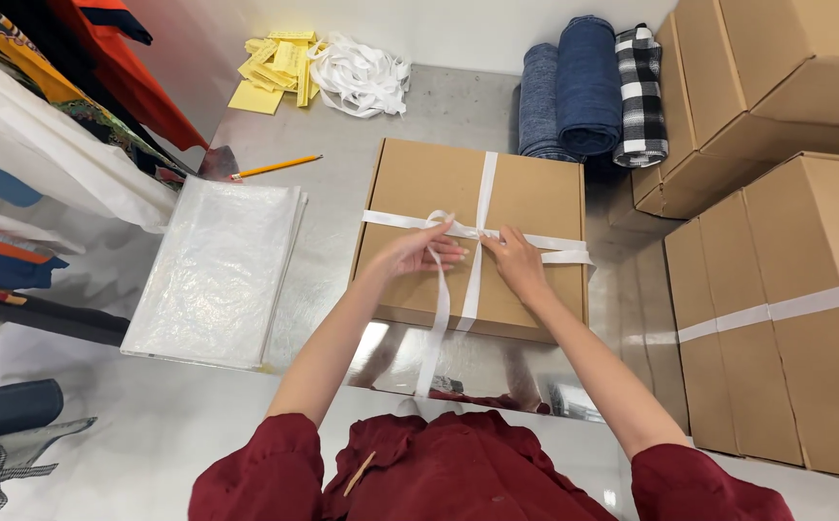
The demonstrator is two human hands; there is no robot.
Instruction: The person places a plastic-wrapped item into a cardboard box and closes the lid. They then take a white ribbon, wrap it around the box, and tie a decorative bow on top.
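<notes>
A flat cardboard box lies in the middle of the steel surface. On its lid, at the ribbon crossing, the left hand pinches a loop of the white ribbon between closed fingers. Just beside it, the right hand fingers grip the same ribbon. Left of the box lies a stack of clear bags.

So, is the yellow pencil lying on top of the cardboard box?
No, the pencil lies on the metal table, left of the box.
</notes>
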